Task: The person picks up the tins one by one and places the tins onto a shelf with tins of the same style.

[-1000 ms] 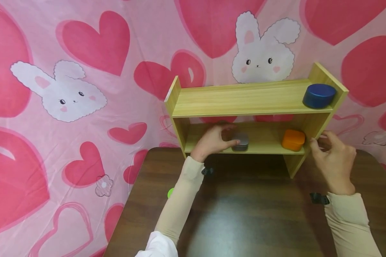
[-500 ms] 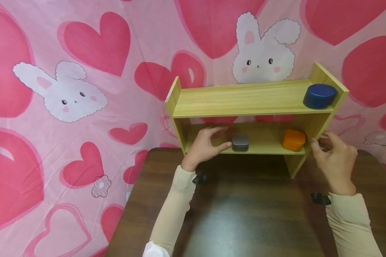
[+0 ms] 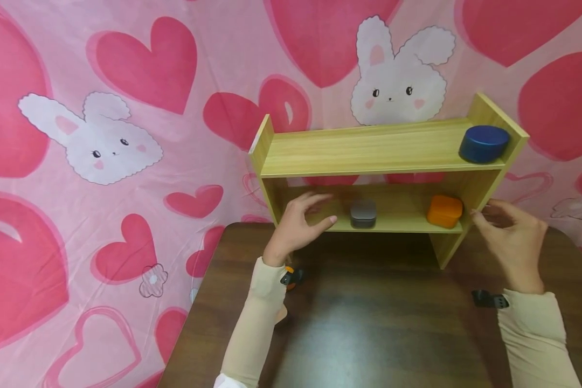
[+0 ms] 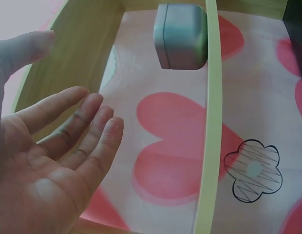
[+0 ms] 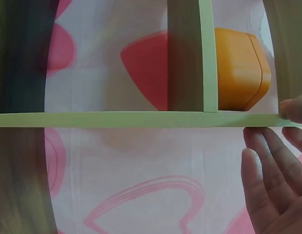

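My left hand (image 3: 296,229), fingers apart and holding nothing, hovers left of a small grey tin (image 3: 363,214) on the lower board of a wooden shelf (image 3: 383,151). In the left wrist view the palm (image 4: 48,190) faces the camera, well away from the grey tin (image 4: 181,36). My right hand (image 3: 514,237) is at the shelf's right side panel. Its thumb (image 5: 294,108) lies on the inner side of that panel (image 5: 141,120) and its fingers on the outer side, pinching the edge. An orange tin (image 3: 444,211) sits on the lower board beside this panel.
A dark blue oval tin (image 3: 484,144) stands at the right end of the top board. The shelf stands on a brown table (image 3: 368,323) against a pink heart-patterned cloth (image 3: 233,43). Partly behind the left forearm are an orange item (image 3: 289,284) and a beige item (image 3: 281,314).
The left hand has let go of the grey tin and drawn away to the left. The tin stays on the lower board. My right hand has stayed at the panel, its wrist shifting slightly right.
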A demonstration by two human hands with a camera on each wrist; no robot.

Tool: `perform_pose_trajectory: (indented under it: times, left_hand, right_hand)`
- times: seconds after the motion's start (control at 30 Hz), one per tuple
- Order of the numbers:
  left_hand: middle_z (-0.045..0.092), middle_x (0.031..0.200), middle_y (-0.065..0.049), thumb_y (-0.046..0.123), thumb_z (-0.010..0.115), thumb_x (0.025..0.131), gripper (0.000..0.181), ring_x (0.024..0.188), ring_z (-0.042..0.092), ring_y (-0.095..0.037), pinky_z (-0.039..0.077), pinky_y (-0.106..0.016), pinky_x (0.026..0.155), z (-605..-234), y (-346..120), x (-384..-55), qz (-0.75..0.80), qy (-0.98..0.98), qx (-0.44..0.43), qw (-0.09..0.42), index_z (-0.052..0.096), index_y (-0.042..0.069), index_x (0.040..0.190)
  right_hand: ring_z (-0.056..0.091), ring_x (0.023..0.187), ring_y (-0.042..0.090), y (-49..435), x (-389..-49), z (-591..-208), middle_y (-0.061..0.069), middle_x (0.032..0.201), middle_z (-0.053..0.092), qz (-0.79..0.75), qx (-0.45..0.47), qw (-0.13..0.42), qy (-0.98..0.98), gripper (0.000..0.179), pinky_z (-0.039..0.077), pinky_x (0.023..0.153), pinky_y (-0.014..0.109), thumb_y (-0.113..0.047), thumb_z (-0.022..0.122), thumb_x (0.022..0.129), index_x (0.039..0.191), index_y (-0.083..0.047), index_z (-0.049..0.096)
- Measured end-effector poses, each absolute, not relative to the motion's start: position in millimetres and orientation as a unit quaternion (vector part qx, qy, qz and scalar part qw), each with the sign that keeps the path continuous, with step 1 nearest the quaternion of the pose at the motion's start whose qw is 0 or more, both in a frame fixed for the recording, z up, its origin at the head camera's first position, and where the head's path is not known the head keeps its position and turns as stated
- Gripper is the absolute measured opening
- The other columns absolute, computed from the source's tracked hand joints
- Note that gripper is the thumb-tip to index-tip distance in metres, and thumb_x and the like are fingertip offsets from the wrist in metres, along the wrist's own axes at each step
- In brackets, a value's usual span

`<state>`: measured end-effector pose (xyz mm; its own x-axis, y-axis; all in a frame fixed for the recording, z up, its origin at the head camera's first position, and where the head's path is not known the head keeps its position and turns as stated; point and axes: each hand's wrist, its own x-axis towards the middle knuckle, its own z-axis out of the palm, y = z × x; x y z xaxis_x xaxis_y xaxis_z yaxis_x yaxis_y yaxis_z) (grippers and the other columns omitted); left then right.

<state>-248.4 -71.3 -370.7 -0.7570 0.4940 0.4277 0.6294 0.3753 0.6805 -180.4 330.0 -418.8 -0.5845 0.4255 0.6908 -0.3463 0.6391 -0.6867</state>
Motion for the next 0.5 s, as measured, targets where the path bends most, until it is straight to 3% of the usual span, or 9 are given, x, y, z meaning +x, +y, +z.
perform_pose_trajectory:
  times: [0.27, 0.5]
  left_hand:
    - [0.069, 0.133, -0.014, 0.018, 0.078, 0.093, 0.047, 0.127, 0.066, -0.036, 0.056, -0.036, 0.107, -372, -82, -242, -0.484, -0.802, -0.342, 0.079, 0.066, 0.008, 0.137]
    - [0.066, 0.136, -0.017, 0.017, 0.076, 0.095, 0.047, 0.128, 0.065, -0.034, 0.055, -0.04, 0.11, -373, -93, -235, -0.511, -0.795, -0.323, 0.055, 0.064, 0.007, 0.14]
  right_hand:
    - [0.061, 0.068, -0.025, 329, -180, -423, -0.044, 0.081, 0.064, 0.477, -0.047, 0.406, -0.778, 0.03, 0.045, 0.065, -0.003, 0.003, 0.084, 0.078, 0.106, 0.009, 0.077]
    - [0.063, 0.067, -0.021, 326, -182, -424, -0.04, 0.08, 0.066, 0.509, -0.071, 0.392, -0.763, 0.029, 0.049, 0.066, 0.0, 0.006, 0.082, 0.078, 0.107, 0.009, 0.076]
